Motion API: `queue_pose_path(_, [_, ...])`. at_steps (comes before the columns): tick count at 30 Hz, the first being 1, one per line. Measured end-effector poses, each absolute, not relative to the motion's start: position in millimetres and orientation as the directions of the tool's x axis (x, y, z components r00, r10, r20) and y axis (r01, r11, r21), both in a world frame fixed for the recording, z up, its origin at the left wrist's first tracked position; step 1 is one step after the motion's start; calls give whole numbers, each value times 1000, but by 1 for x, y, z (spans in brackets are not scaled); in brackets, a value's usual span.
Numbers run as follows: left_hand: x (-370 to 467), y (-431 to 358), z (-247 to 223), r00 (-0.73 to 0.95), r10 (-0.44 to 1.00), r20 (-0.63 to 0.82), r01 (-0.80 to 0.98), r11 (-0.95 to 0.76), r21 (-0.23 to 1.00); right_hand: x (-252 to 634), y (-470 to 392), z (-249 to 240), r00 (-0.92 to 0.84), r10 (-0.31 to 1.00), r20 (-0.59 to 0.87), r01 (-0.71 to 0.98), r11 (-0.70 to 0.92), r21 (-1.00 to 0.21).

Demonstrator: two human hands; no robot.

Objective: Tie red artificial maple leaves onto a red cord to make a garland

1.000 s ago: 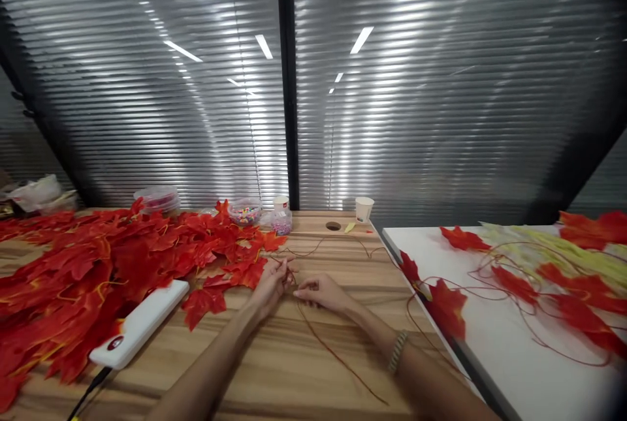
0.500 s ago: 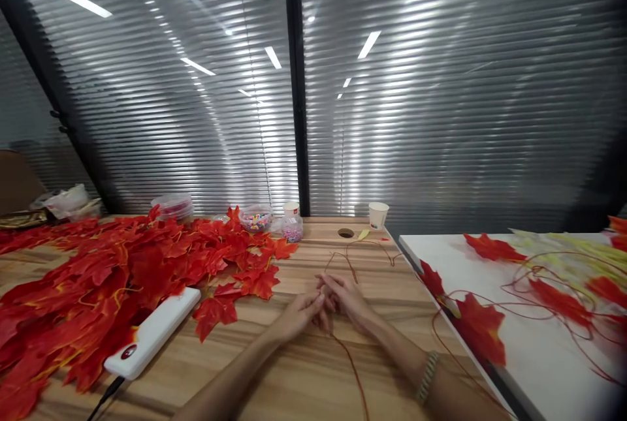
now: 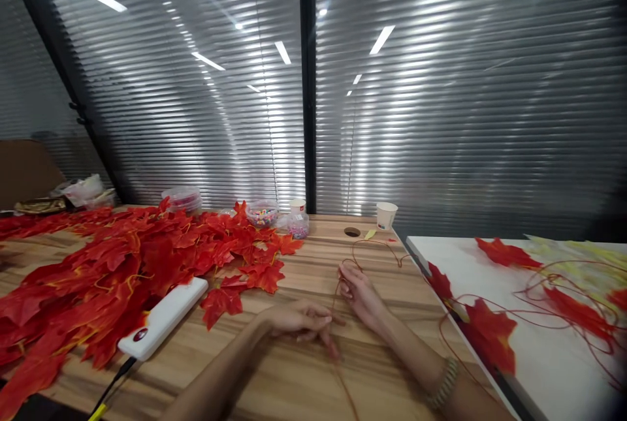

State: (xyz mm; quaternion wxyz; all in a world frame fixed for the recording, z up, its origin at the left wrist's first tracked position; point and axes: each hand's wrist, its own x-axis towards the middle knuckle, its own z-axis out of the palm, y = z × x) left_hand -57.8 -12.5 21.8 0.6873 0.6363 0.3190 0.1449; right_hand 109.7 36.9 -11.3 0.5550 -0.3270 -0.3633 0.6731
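A thin reddish-brown cord (image 3: 347, 387) runs up from the table's near edge to both my hands. My left hand (image 3: 306, 323) is low over the wooden table, thumb and forefinger pinched on the cord while other fingers reach forward. Farther forward and to the right, my right hand (image 3: 360, 294) has its fingers closed on the same cord, which stretches between the two hands. Past the right hand, more cord loops across the tabletop toward the right edge. A braided bracelet is on my right wrist.
Left lies a heap of red artificial maple leaves (image 3: 147, 258), partly over a white power bank (image 3: 164, 320) with a cable. Bead tubs (image 3: 262, 213) and a paper cup (image 3: 386, 215) stand at the back. Right, a white table (image 3: 548, 356) holds leaves and tangled cord.
My hands were together and have moved apart, the right one forward and right, the left one slightly nearer me. Cord now shows between them. The view has shifted slightly.
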Motion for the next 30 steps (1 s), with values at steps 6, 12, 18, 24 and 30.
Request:
queue_pose_path(6, [-52,4,-6,451,892,-26,12,23,1000,104,27,-14,-300,954,-21,-430,-154,-889])
queue_pose_path(12, [-51,8,-17,320,947,27,135,-74,988,103,22,-20,-372,928,-36,-336,-170,-926])
queue_pose_path(18, [-86,19,-3,58,929,366,561,-334,757,100,26,-31,-302,952,-45,-336,-151,-930])
queue_pose_path(24, [-134,37,-7,-216,890,401,818,-60,572,100,30,-36,-262,963,-58,-351,-151,-924])
queue_pose_path(30, [-131,44,-18,-186,909,372,809,-73,583,101,28,-33,-294,953,-79,-348,-184,-919])
